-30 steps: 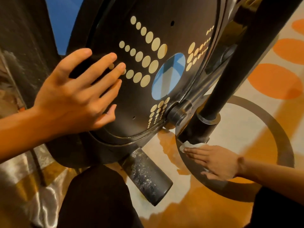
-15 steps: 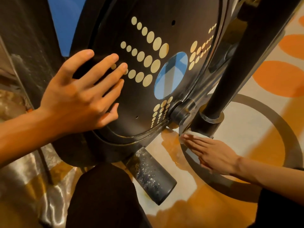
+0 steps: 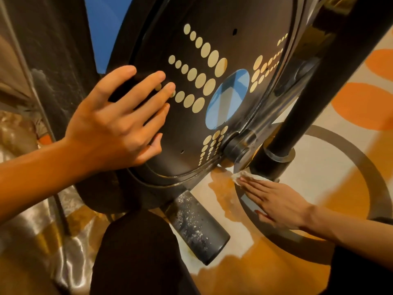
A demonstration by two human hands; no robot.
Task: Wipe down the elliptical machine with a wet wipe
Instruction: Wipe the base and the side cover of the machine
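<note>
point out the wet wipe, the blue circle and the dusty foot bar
wet wipe [image 3: 242, 174], head view, white crumpled edge
blue circle [image 3: 227, 99], head view, its middle
foot bar [image 3: 195, 224], head view, speckled upper side

The left hand [image 3: 110, 128] lies on the disc cover's [image 3: 212, 133] left side; the right hand [image 3: 276, 204] presses the wet wipe [image 3: 243, 175] beneath the post base [image 3: 271, 165], at the cover's lower right.

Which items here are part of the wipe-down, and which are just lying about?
In the job: wipe under right hand, at the post base; left hand flat on the dotted disc; speckled foot tube.
Lying about: shiny sheet at left; orange-spotted floor.
</note>
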